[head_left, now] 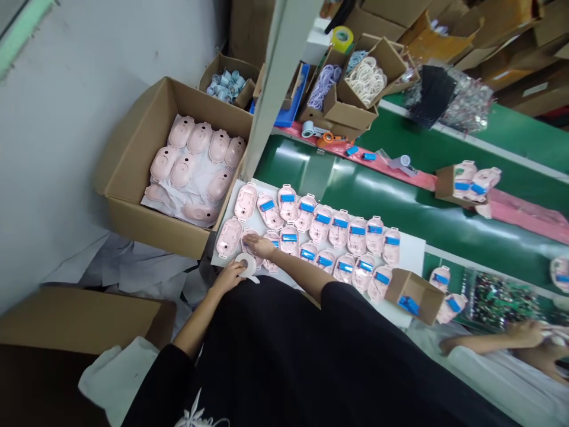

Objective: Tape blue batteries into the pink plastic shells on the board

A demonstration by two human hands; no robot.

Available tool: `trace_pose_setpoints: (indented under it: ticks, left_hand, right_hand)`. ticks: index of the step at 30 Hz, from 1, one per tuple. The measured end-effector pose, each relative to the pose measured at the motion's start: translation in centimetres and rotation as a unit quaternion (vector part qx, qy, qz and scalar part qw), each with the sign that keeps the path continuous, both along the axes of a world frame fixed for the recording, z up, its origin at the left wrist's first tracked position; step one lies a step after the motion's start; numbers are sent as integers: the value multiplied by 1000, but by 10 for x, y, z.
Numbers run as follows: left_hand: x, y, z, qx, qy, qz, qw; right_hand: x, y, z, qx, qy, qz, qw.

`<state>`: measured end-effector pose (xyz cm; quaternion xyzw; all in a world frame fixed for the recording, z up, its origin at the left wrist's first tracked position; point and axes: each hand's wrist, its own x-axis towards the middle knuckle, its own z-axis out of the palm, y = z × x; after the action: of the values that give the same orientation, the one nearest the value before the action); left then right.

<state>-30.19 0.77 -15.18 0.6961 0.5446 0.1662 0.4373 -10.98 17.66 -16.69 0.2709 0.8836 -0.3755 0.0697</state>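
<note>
My left hand [230,277] is closed around a roll of white tape [246,264], with a loose end hanging from it. Over a pink plastic shell [249,238] in the near row lies my right hand [260,245], its fingers stretched out and pressing into the shell. Whether anything is under those fingertips is hidden. Two pink shells without a blue battery, such as this one [230,237], sit at the left end. To the right, two rows of similar shells [323,222] each carry a blue battery [323,218].
An open carton [155,237] of pink covers stands left of the white board [413,249]. A post [271,83] rises behind. Beyond runs a green conveyor belt [302,160]. A small box [422,290] holds blue batteries. At right, a co-worker's hands [527,333] work near a bag of parts.
</note>
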Motion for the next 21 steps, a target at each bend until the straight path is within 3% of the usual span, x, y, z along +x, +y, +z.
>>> trace_pose_setpoints:
  ticks: [3,6,8,10,12,14,17,19,21]
  left_hand:
    - [-3,-7,39,113,59,88,988]
    - [3,6,84,250,121,160,947]
    - [18,31,110,319,130,116,931]
    - [45,62,133,368,120,41,921]
    - [83,94,153,400,97,-24,911]
    - [130,120,167,429,72,-72,897]
    - [209,140,178,481,38,-108,870]
    - [260,142,176,500,20,-88,861]
    - [304,135,168,499,10,-59,864]
  right_hand:
    - [19,-15,25,-19,58,-123,991]
    - [53,-47,65,-161,140,-276,937]
    - [76,-68,98,-311,204,-317,872]
    - [98,-80,131,-410,275,-333,803]
    - [123,-83,161,-418,342,-379,751]
    - [156,-84,182,-371,384,-454,714]
    - [218,-105,188,-313,398,-524,685]
    - [264,-130,176,-307,386,-527,692]
    - [320,-154,157,-313,352,-512,718]
